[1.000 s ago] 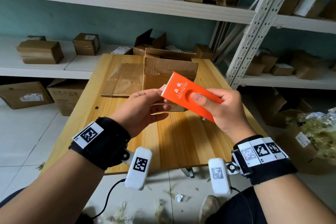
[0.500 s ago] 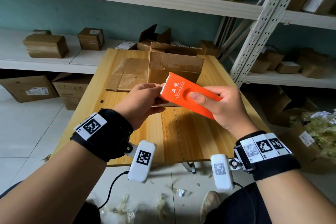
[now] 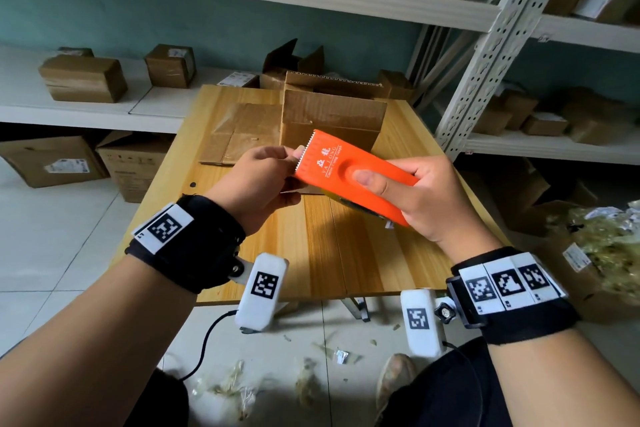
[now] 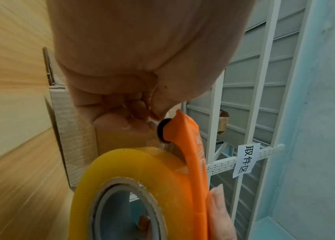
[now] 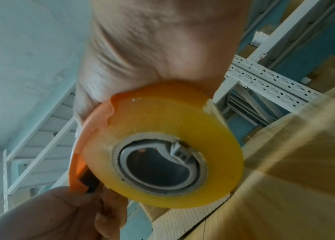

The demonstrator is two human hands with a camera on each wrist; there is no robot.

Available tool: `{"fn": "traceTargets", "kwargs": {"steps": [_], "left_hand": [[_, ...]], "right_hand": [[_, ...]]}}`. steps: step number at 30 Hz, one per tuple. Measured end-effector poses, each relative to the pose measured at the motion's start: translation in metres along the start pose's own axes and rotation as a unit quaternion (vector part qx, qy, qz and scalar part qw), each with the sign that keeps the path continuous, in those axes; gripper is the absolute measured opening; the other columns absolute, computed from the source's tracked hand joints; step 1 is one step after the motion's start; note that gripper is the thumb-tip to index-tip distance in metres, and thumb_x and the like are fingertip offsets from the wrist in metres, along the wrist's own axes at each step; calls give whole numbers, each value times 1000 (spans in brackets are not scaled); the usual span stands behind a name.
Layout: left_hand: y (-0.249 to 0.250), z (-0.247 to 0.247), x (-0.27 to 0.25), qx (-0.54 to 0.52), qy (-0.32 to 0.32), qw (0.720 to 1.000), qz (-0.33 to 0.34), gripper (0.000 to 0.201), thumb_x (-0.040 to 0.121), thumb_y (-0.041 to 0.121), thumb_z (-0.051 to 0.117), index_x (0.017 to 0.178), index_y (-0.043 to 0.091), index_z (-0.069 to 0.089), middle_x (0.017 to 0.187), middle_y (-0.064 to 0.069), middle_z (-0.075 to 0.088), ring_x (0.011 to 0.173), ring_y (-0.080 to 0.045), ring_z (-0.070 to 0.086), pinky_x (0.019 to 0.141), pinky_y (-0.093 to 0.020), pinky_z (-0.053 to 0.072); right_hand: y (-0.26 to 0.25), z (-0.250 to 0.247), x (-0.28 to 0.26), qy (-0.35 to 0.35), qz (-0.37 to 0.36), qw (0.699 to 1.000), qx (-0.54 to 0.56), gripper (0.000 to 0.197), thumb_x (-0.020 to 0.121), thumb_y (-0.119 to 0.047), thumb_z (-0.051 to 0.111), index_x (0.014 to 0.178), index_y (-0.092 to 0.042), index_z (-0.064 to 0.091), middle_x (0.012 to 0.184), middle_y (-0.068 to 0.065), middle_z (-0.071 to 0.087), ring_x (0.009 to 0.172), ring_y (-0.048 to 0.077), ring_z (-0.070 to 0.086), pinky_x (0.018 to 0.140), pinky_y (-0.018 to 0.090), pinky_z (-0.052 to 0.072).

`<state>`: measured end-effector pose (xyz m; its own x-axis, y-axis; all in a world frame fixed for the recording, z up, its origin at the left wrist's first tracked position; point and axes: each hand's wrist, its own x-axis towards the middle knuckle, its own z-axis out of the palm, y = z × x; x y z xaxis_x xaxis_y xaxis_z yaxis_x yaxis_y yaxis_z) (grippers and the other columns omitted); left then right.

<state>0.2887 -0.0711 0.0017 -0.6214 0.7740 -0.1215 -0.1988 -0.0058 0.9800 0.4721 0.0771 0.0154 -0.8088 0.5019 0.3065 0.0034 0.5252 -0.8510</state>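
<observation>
Wooden surface (image 3: 346,253) carries an open cardboard box (image 3: 332,114) at its far middle. Near of the box, both hands hold an orange dispenser (image 3: 332,166) in the air above the surface. Its toothed end points far-left and is raised, overlapping the box's near wall in the head view. The right hand (image 3: 429,198) is clamped round the near-right end, thumb on the round dimple. The left hand (image 3: 256,180) has thumb and fingertips drawn together at the toothed end, pinching the tape (image 4: 141,170) by the black roller. A second ago those left fingers lay looser under the teeth; the right grip is unchanged. The tape is a thick, translucent yellow roll on a grey core, mounted under the orange plate, which bears white lettering.
</observation>
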Motion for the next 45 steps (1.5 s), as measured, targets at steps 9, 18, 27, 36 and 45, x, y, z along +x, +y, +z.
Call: {"fn": "traceTargets", "kwargs": {"steps": [9, 18, 27, 36, 45], "left_hand": [[-3, 0, -2, 18, 11, 1000, 12, 22, 109, 27, 55, 104, 6, 61, 72, 1, 67, 63, -9, 64, 67, -29, 48], [-11, 0, -4, -77, -104, 986, -103, 28, 95, 46, 69, 101, 18, 66, 92, -7, 62, 75, -16, 61, 74, -29, 52], [-15, -13, 1, -75, -73, 993, -58, 14, 96, 18, 67, 104, 7, 72, 88, -6, 73, 75, -13, 69, 73, -26, 60], [-19, -6, 1, -70, 17, 997, 18, 16, 98, 12, 66, 88, 7, 77, 76, -7, 76, 65, -14, 72, 65, -25, 61], [-10, -31, 4, -86, 71, 993, 48, 13, 96, 14, 71, 97, 1, 75, 77, -8, 75, 69, -14, 70, 67, -22, 61]], "right_hand": [[0, -6, -8, -3, 11, 1000, -11, 46, 81, -52, 82, 82, -6, 79, 68, 16, 67, 59, 33, 66, 47, 39, 54], [10, -8, -16, 4, -30, 999, -13, 27, 80, -41, 87, 92, -17, 85, 79, 1, 77, 70, 17, 71, 60, 22, 50], [5, -1, -16, 6, -61, 998, 1, 32, 78, -47, 84, 93, -19, 84, 85, 5, 79, 77, 24, 75, 62, 37, 57], [5, 7, -11, -20, -29, 999, -36, 29, 86, -48, 85, 88, -20, 83, 70, -2, 72, 62, 17, 69, 52, 24, 48], [2, -3, -16, -30, -27, 998, -45, 46, 86, -48, 83, 75, -4, 77, 60, 13, 61, 53, 31, 58, 49, 29, 41]]}}
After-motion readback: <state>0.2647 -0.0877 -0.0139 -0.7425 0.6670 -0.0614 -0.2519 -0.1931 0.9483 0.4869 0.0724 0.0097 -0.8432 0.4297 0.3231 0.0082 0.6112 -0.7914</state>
